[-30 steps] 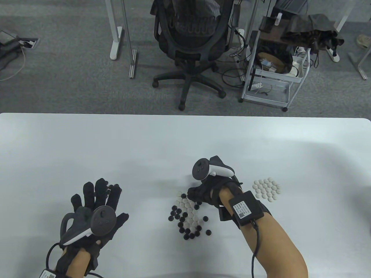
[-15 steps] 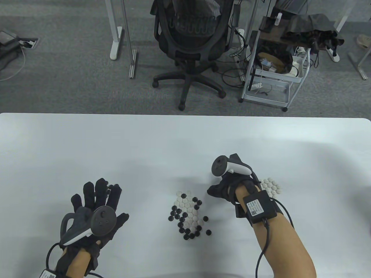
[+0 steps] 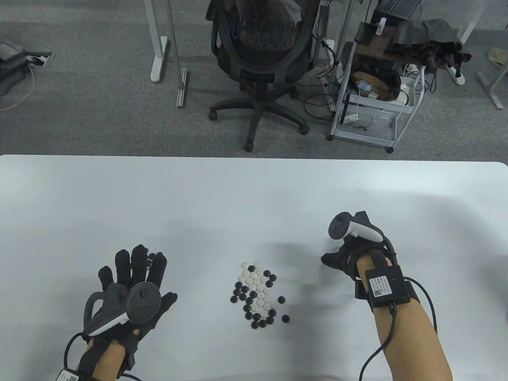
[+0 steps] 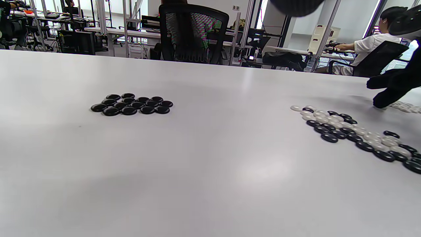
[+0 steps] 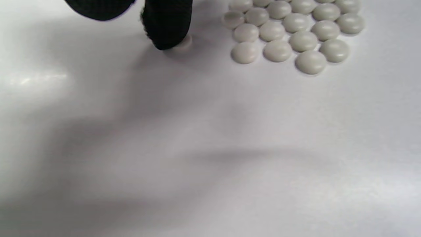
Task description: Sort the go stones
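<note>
While the left hand lies flat with fingers spread, the right hand presses a white stone flat beside the white cluster.

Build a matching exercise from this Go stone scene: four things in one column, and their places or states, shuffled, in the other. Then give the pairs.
Things
1. black stone group
2. mixed pile
3. white stone group
4. left hand

Places or states
A. black and white stones together, at the table's middle
B. lying beside the right hand's fingertip, which touches a lone white stone
C. one colour only, on the person's left side of the table
D. fingers spread, holding nothing

Pairs: 1-C, 2-A, 3-B, 4-D
</note>
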`<state>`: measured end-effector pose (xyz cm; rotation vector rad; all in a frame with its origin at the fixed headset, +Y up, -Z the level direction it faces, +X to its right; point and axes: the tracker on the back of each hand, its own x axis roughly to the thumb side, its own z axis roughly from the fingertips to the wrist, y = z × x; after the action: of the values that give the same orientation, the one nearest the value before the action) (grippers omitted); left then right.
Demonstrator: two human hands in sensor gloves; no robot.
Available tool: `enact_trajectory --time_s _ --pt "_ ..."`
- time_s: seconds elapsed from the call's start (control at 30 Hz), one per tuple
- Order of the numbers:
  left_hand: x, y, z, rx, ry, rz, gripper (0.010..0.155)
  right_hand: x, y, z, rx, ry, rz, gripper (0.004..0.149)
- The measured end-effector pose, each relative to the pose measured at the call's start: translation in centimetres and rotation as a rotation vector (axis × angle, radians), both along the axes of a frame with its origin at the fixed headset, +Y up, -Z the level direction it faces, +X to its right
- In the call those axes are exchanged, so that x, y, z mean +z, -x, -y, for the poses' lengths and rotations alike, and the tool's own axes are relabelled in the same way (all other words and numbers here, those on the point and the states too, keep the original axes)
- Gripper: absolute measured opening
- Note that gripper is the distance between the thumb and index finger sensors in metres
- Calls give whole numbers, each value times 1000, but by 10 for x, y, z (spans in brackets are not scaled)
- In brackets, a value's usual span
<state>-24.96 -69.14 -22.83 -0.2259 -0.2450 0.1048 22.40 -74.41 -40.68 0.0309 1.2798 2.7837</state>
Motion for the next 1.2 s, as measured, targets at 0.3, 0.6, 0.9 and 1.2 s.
enact_trajectory --time_s 0.3,0.6,0.9,1.2 --pt "-1 0 0 -2 4 -2 77 2 -19 0 14 -13 43 59" --pt "-1 2 -1 11 -3 -8 77 2 -4 -12 -48 -37 23 61" --pt "-2 1 0 2 1 -4 77 14 93 -29 -189 -39 -237 61" --pt "-2 2 0 14 -7 -3 77 21 182 -9 -247 16 -401 61"
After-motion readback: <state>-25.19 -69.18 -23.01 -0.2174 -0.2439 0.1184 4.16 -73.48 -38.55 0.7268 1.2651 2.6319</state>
